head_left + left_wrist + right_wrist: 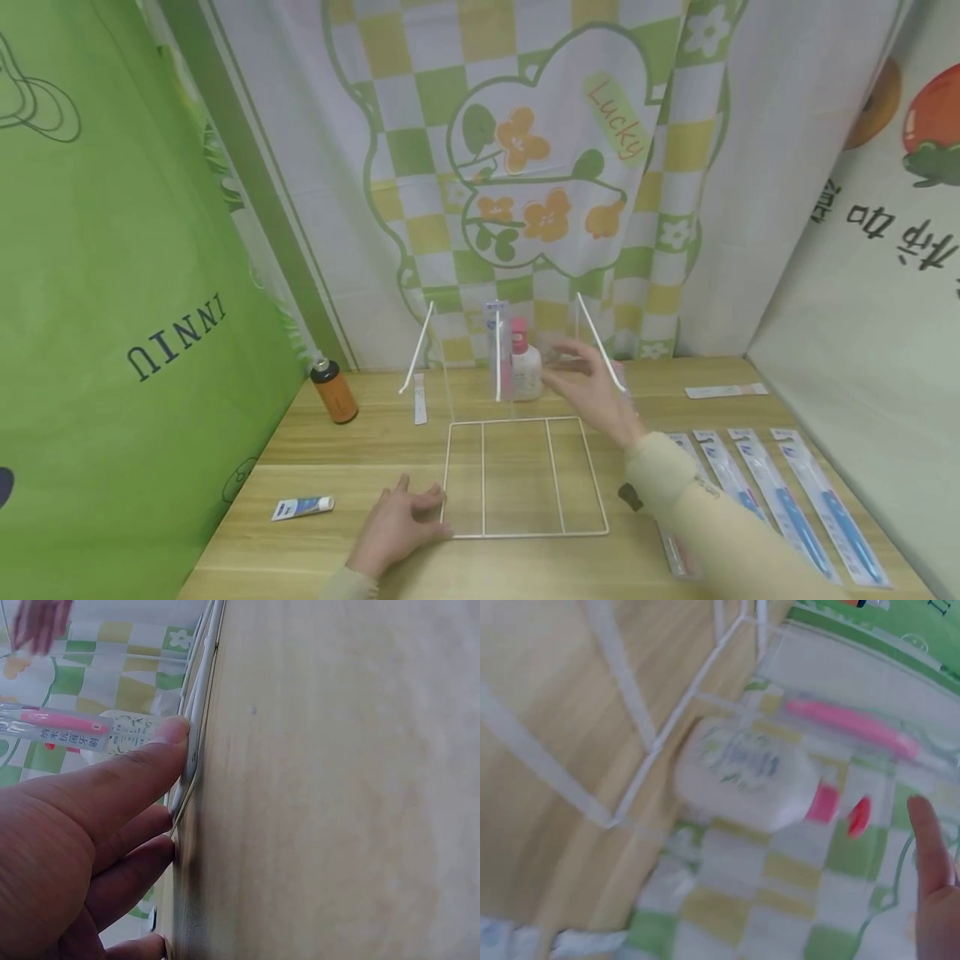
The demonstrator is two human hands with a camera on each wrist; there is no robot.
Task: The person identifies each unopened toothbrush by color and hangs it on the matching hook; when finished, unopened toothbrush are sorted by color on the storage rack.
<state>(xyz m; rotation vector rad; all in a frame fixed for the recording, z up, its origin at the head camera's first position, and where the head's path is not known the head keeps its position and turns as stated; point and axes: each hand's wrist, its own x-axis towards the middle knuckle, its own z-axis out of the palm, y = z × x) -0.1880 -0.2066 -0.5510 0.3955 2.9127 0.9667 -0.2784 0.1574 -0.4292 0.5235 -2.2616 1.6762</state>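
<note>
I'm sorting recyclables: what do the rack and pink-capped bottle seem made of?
Rack: probably metal wire, smoothly coated white, judging by its thin, even rods. Pink-capped bottle: likely smooth opaque plastic, given its rounded white body.

"Lucky" on curtain [540,167], "牙刷" on toothbrush package [56,731]

left hand [401,518]: pinches wire rack [483,479] at corner | right hand [591,390]: near pink-capped bottle [528,374] | table [525,571], right: packaged toothbrushes [795,517]
</note>
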